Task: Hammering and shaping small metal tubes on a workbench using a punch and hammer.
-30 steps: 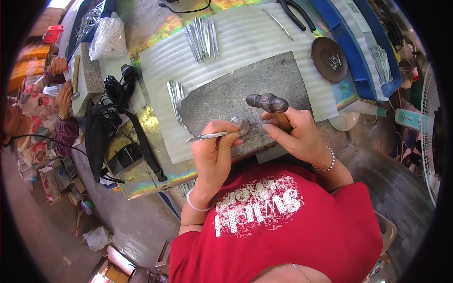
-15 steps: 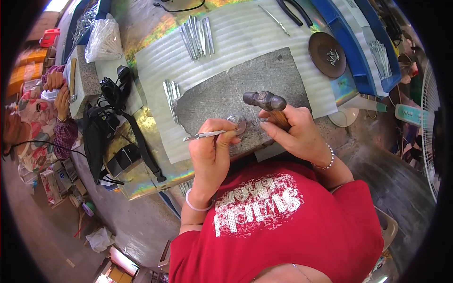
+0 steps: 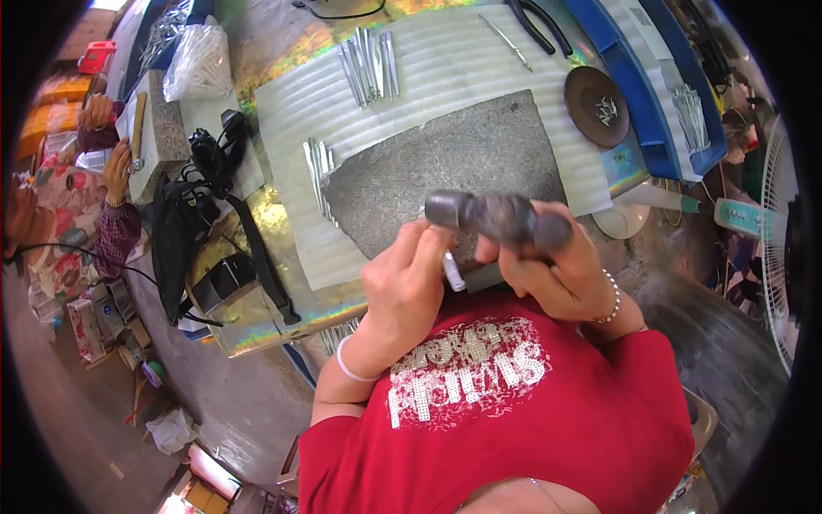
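My left hand [image 3: 401, 278] is closed at the near edge of a flat grey stone slab [image 3: 445, 150], its fingers pinched round a slim silver metal punch [image 3: 454, 272]. The punch's end sticks out beside the fingers, pointing toward me. Closed round a hammer, my right hand [image 3: 561, 274] is just right of the left one. The dark hammer head [image 3: 497, 216], slightly blurred, is raised over the slab and close to the left fingertips. It covers the spot where a round silver disc lay earlier; the hammer's handle is mostly hidden by my hand.
Several silver punches [image 3: 368, 68] lie on white foam sheeting [image 3: 282, 111], others left of the slab [image 3: 318, 180]. Far right are a brown dish [image 3: 591, 120] of small metal pieces, black-handled pliers [image 3: 544, 26] and a blue tray [image 3: 642, 94]. A black bag [image 3: 175, 248] and a co-worker [image 3: 73, 206] are left.
The hammer head has risen and now hides the disc. My left hand has turned, swinging the punch from pointing left to pointing toward me. The view has shifted slightly.
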Available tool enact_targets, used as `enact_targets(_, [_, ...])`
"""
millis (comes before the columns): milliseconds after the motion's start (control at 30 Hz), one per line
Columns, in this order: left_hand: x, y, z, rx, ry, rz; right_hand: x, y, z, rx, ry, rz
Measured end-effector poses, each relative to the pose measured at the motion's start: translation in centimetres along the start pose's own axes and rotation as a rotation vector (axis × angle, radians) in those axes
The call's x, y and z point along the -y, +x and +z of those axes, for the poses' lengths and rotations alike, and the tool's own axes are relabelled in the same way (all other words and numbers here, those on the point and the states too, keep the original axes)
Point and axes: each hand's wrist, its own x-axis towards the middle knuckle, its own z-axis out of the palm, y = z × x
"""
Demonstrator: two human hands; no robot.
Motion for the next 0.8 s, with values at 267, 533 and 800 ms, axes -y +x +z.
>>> enact_targets(267, [0.6,0.5,-0.8,0.063,-0.147,0.069,3.8,2.5,0.9,0.216,-0.429,-0.248])
enact_targets(533, [2.5,-0.3,0.9,-0.067,-0.190,0.124,8.3,0.7,-0.7,0.191,-0.473,-0.048])
enact_targets(800, [2.3,0.2,0.4,-0.059,-0.215,0.078,8.8,-0.3,-1.0,0.252,-0.777,-0.210])
